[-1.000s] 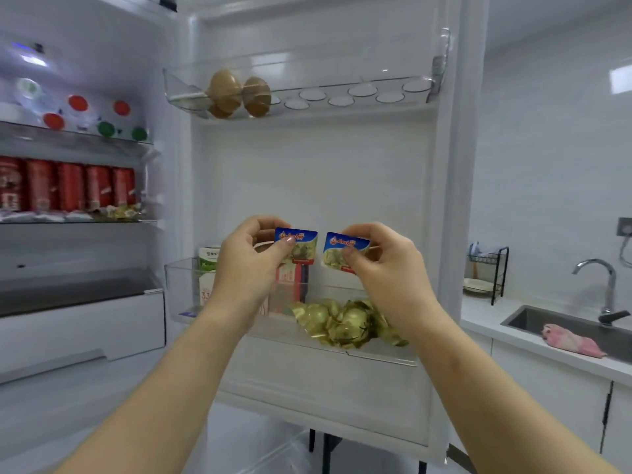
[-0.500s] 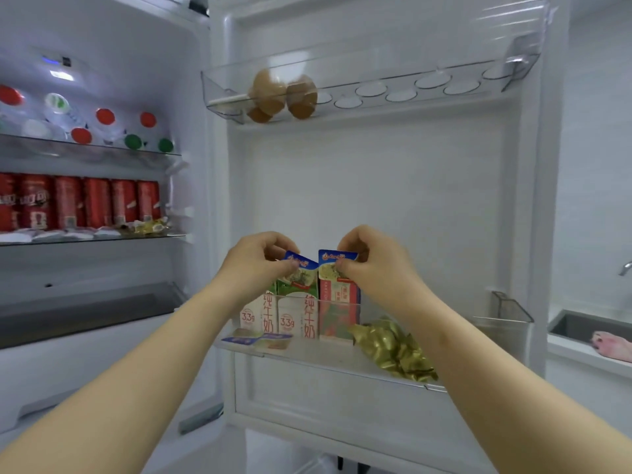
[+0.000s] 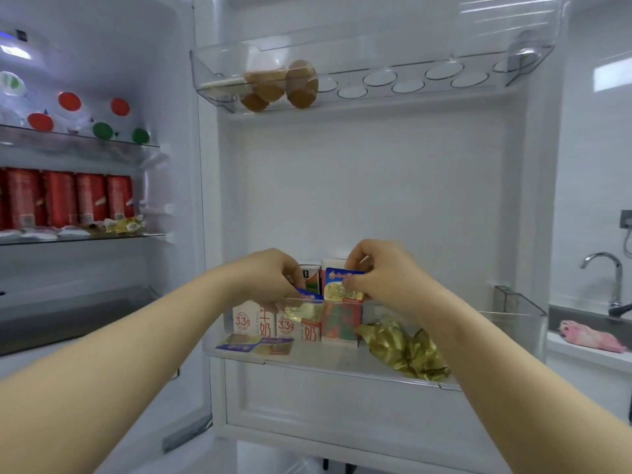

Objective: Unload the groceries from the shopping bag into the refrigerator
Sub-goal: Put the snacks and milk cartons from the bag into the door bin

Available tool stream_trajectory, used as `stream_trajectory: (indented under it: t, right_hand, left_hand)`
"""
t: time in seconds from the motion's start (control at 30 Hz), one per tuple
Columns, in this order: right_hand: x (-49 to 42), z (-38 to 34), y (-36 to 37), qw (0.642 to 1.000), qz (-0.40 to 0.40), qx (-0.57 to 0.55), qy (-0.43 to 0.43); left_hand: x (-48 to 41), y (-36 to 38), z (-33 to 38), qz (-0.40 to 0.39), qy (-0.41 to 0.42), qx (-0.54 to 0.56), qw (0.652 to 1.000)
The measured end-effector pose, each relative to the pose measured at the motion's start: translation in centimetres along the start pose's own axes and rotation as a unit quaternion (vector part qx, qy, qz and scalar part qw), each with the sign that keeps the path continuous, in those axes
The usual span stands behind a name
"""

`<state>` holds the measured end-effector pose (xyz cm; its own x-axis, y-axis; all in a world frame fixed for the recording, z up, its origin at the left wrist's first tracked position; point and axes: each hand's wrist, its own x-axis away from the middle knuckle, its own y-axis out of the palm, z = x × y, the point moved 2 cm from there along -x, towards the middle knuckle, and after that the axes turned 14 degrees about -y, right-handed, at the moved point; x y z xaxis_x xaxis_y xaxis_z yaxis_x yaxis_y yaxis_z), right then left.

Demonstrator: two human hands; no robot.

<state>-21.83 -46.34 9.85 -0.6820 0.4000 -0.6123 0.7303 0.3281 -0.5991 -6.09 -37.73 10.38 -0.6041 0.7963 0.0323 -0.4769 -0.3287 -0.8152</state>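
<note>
My left hand (image 3: 270, 277) pinches a small blue-topped butter portion (image 3: 305, 305), tilted down past the clear front rim of the door bin (image 3: 342, 366). My right hand (image 3: 379, 271) holds a second butter portion (image 3: 343, 284) upright just above the rim. Behind both stand white milk cartons (image 3: 254, 319) and a red-green carton (image 3: 342, 325). Two more butter portions (image 3: 258, 346) lie flat on the bin floor at the left. Crumpled gold-foil wrapped pieces (image 3: 405, 348) sit in the bin under my right wrist. The shopping bag is out of view.
The upper door tray (image 3: 376, 82) holds two brown eggs (image 3: 284, 85) at its left. Inside the fridge, red cans (image 3: 68, 198) line the middle shelf and capped bottles (image 3: 70, 112) the one above. A sink with a faucet (image 3: 605, 275) and a pink cloth (image 3: 590, 336) is at the right.
Both hands dropped from in front of the door down to the bin. The left butter portion tipped over the rim into the bin. The view moved closer.
</note>
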Motion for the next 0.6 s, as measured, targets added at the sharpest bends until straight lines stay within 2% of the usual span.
stream_trajectory:
  t: [0.37,0.6]
  right_hand:
    - [0.1,-0.3,0.1,0.999,-0.035,0.020,0.034]
    - [0.1,-0.3,0.1,0.998,-0.048,0.032,0.028]
  left_hand:
    - [-0.9,0.1,1.4,-0.146,-0.102,-0.096,0.979]
    - [-1.3,0.8,2.0,-0.161,-0.140,-0.139,0.967]
